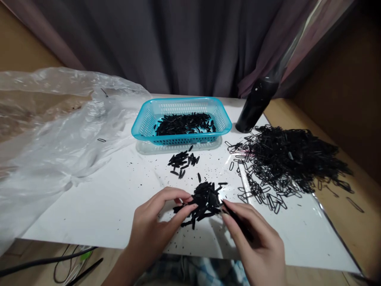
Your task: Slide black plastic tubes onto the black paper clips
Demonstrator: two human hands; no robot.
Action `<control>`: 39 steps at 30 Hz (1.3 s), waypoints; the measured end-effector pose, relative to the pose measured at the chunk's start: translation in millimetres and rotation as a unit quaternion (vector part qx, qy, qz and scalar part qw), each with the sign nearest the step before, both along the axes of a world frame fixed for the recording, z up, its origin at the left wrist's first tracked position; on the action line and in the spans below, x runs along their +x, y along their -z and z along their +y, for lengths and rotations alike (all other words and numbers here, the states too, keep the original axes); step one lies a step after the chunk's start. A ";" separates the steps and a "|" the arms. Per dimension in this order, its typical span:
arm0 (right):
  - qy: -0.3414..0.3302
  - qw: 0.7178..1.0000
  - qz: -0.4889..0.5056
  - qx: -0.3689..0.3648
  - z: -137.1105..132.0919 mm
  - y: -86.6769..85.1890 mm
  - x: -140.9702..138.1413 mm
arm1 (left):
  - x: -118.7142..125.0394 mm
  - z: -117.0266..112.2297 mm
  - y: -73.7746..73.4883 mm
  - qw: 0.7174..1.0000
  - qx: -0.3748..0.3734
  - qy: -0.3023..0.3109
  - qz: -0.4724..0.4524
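Thumb and fingers of the right hand (258,234), lower right of centre, are closed on a slender black tool (240,223), which slants from the palm toward the upper left, its tip at the right edge of a heap of thin black strips (206,200). The left hand (150,226), lower left of centre, has its thumb and index finger brought near each other at the heap's left edge, among the strips; whether a strip is pinched between them cannot be told. The heap lies just below the middle of the frame on a white tabletop (98,222) sprinkled with dark specks. Above it lies a smaller cluster of similar strips (180,159), with a few stray pieces between the two. Beyond, at upper centre, a translucent blue basket (138,129) with perforated walls contains a further layer of strips; a pale translucent tray (144,149) shows beneath it. At right, a broad tangle of black elongated loops (297,159) spreads toward the table's edge. Behind the tangle stands a tall clear bag (285,59), its lower part dark. Crumpled clear plastic sheeting (59,151) covers the left of the frame, with one black loop (101,140) upon it. A dark curtain (178,43) spans the top; a black cable (44,261) crosses the lower left corner.
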State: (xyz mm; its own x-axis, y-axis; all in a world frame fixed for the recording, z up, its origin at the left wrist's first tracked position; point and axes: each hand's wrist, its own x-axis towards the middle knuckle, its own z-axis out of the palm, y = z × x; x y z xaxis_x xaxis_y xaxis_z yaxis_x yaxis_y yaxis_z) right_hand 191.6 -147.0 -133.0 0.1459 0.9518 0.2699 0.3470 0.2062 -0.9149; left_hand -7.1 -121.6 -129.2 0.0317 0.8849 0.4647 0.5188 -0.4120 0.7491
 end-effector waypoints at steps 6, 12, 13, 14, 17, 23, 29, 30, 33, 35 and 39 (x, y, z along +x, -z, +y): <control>-0.049 0.993 0.069 -0.082 6.8 -4.8 -8.4 | 9.5 -3.6 -5.4 0.998 -0.024 0.008 -0.063; -0.081 0.992 0.076 -0.065 9.2 -4.8 -11.5 | 13.0 -2.6 -5.0 0.996 -0.043 0.021 -0.080; -0.080 0.992 0.076 -0.062 9.1 -4.8 -11.5 | 12.3 -2.2 -4.7 0.996 -0.043 0.025 -0.078; -0.078 0.992 0.076 -0.061 8.9 -4.8 -11.3 | 11.3 -1.6 -4.8 0.996 -0.044 0.031 -0.073; -0.075 0.993 0.075 -0.057 7.9 -5.3 -10.2 | 7.0 0.8 -6.7 0.996 -0.053 0.069 -0.031; -0.081 0.993 0.065 -0.051 8.6 -6.4 -10.4 | 3.0 0.1 -10.8 0.984 -0.099 0.147 0.020; -0.013 0.998 -0.001 0.060 6.4 0.0 -11.4 | -1.1 -1.8 -6.1 0.984 -0.120 0.105 -0.073; -0.006 0.996 -0.016 0.086 5.3 1.2 -11.0 | -2.5 -1.6 -5.0 0.985 -0.120 0.093 -0.087; -0.039 0.990 -0.049 0.128 2.4 3.3 -10.4 | -4.8 -1.2 -3.7 0.985 -0.116 0.075 -0.104; -0.070 0.987 -0.058 0.135 1.4 3.5 -10.9 | -4.0 -1.1 -4.8 0.985 -0.117 0.072 -0.105; -0.090 0.983 -0.071 0.140 2.4 2.7 -13.0 | -0.4 -0.1 -7.9 0.987 -0.111 0.074 -0.085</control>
State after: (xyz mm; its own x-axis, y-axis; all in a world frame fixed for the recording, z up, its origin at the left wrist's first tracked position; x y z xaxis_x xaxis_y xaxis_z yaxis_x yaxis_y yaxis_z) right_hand 178.6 -144.5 -135.6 -0.0765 0.8442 0.5306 0.4028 0.5129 -0.7580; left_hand -7.5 -121.8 -121.3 0.1063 0.9574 0.2686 0.3237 -0.2888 0.9010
